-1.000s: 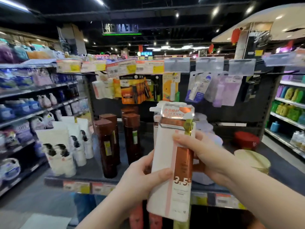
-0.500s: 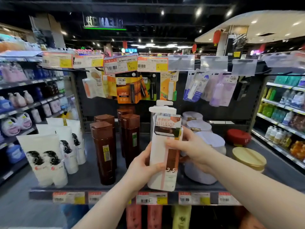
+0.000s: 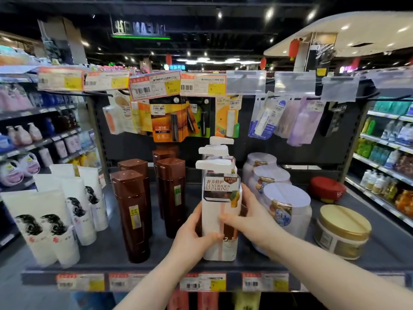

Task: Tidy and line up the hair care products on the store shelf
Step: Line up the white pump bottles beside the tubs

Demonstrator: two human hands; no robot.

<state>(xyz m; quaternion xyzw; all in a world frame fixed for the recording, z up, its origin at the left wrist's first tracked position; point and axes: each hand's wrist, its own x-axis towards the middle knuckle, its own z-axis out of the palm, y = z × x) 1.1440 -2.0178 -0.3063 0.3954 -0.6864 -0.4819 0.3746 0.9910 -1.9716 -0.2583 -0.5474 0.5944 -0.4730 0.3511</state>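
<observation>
A white pump bottle (image 3: 220, 222) with a "Luxurious Repairing" label stands upright near the front of the dark shelf (image 3: 107, 256). My left hand (image 3: 193, 233) grips its lower left side and my right hand (image 3: 248, 217) wraps its right side. More white pump bottles (image 3: 215, 151) stand in a row behind it. To the left stand several brown bottles (image 3: 131, 211) in two rows. White tubes (image 3: 51, 222) with a black hair print stand at the far left. Right of the pump bottles is a row of white-lidded jars (image 3: 288, 206).
A gold-lidded jar (image 3: 343, 231) and a red-lidded jar (image 3: 327, 189) sit at the shelf's right end. Carded products (image 3: 172, 119) hang from hooks above. Price tags (image 3: 201, 283) line the front edge. Other stocked shelves flank both sides.
Both hands carried the white pump bottle away from the camera and down; it now stands on the shelf in front of its row.
</observation>
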